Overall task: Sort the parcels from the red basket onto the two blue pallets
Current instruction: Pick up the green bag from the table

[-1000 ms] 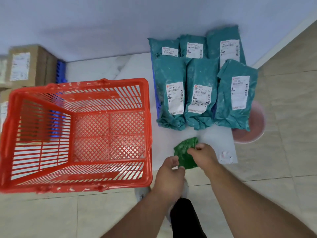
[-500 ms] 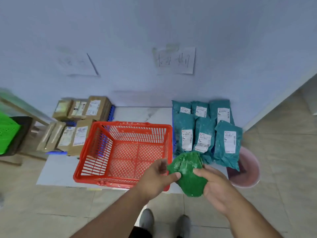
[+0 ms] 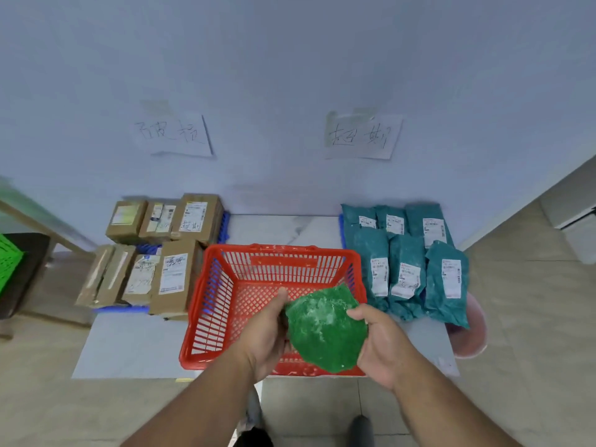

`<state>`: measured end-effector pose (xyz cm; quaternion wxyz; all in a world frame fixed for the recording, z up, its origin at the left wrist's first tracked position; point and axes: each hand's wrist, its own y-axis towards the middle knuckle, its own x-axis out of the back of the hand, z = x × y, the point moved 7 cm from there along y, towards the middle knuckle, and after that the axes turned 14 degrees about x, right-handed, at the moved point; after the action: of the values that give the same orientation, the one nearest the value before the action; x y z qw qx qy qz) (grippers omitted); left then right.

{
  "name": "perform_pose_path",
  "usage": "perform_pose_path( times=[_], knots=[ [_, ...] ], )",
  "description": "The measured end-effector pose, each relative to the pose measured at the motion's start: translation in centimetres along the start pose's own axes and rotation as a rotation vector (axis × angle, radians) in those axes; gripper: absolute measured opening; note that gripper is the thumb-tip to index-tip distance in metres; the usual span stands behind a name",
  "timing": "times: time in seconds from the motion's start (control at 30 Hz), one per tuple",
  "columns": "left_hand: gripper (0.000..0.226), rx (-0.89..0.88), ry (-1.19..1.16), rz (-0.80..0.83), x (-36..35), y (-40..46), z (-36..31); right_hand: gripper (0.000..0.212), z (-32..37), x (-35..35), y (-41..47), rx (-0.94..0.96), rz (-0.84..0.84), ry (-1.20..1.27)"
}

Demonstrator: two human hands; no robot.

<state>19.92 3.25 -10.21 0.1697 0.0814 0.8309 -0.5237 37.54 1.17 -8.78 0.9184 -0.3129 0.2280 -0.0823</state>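
I hold a crumpled green bag (image 3: 325,329) in front of me, above the near right corner of the red basket (image 3: 225,285). My left hand (image 3: 267,333) grips its left edge and my right hand (image 3: 380,343) grips its right edge. The basket's mesh floor shows no parcels. Several brown cardboard parcels (image 3: 174,272) lie on the left blue pallet (image 3: 225,225). Several teal bag parcels (image 3: 406,269) with white labels cover the right blue pallet (image 3: 342,221), of which only a sliver shows.
Two handwritten paper signs (image 3: 361,135) hang on the wall above the pallets. A pink basin (image 3: 474,333) sits under the right edge of the teal parcels. A green crate (image 3: 8,266) is at far left. My shoes (image 3: 361,427) stand on the tiled floor.
My view rose from close over the floor to standing height. Both hands lifted the green bag from the white mat up to chest level over the basket's corner.
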Motion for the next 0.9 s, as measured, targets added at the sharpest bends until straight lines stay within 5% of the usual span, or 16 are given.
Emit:
perform_pose_path(
  times=[0.17,0.37,0.57,0.77,0.9],
  knots=[
    [0.015,-0.071,0.223,-0.054,6.2,1.2,-3.5,0.057,-2.3,-5.3,2.2,0.020,-0.046,-0.035],
    [0.025,-0.032,0.309,-0.030,8.9,3.8,-5.8,0.030,-3.8,-8.0,5.3,0.004,-0.086,-0.165],
    [0.025,-0.154,0.730,-0.463,14.2,9.5,-9.4,0.016,-4.2,-6.2,10.9,0.061,-0.263,-0.350],
    [0.065,-0.303,1.326,-0.700,15.5,12.2,-15.0,0.027,0.8,-7.6,16.4,0.406,-0.278,-0.991],
    [0.077,-0.273,1.512,-0.742,16.6,15.1,-16.2,0.054,1.7,-10.4,20.7,0.641,-0.074,-1.447]
  ],
)
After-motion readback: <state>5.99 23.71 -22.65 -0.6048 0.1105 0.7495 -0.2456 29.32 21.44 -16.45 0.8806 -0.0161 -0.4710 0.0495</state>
